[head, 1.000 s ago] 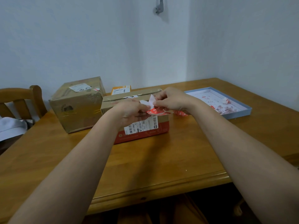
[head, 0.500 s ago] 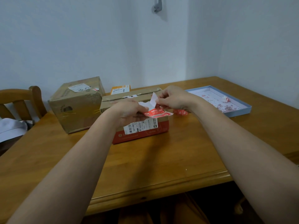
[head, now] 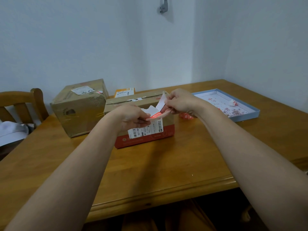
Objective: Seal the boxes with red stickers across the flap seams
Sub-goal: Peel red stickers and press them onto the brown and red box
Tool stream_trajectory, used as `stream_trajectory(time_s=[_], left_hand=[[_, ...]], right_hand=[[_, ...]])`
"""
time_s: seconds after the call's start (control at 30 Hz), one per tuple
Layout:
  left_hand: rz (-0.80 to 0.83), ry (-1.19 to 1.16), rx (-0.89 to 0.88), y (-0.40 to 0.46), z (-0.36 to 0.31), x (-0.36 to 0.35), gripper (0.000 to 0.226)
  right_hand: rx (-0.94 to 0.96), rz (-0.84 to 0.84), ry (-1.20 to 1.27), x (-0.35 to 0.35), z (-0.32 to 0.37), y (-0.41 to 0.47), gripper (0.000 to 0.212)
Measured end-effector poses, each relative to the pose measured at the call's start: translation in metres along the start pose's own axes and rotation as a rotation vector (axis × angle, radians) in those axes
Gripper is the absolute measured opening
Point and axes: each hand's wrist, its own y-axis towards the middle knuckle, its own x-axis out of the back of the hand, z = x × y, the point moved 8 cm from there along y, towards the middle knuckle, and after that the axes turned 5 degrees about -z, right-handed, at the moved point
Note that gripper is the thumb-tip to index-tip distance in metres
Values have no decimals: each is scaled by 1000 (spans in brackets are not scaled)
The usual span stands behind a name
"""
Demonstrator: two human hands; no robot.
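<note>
A red sticker (head: 157, 115) is stretched between my two hands, just above the front of a low cardboard box (head: 126, 102) with a red base and a white shipping label. My left hand (head: 131, 116) pinches the sticker's left end. My right hand (head: 179, 101) pinches its right end together with the white backing paper (head: 161, 102), which curls up and away from the sticker. A taller brown box (head: 78, 107) stands to the left, and a small orange box (head: 124, 92) lies behind.
A shallow blue tray (head: 248, 114) with red paper scraps and a crumpled piece sits at the right. More red stickers (head: 185, 116) lie on the wooden table beside my right wrist. A wooden chair (head: 21, 104) with white cloth stands at the left edge.
My hands have moved apart. The right hand has lifted up and to the right, and the white backing has peeled further off the red sticker.
</note>
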Motion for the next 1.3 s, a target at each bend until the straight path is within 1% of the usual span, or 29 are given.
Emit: stream_trajectory(time_s=[0.13,0.33,0.47,0.6,0.7,1.0,1.1,1.23,1.3], left_hand=[[19,12,34,-2,6,2,5],[-4,7,44,-4,8,1,13],[-26,29,85,-3,14,7,12],[-17,17,103,-1,17,8,12],[-20,44,109,0,18,8,12],[-18,66,163,2,22,9,10],[-35,96,163,4,24,14,15],[-16,170,169,3,30,17,24],[15,235,167,2,34,13,21]], right_hand=[[-20,31,35,-1,-1,-4,25],[-44,25,64,-4,-4,-3,24],[-76,-34,80,3,-10,-1,16],[-75,-48,109,4,-11,0,19],[-91,-62,110,5,-15,3,15],[-120,-76,104,8,-16,0,15],[-104,-93,121,14,-11,-1,13],[-64,-64,104,15,-4,-3,10],[-46,-36,105,11,-2,-4,10]])
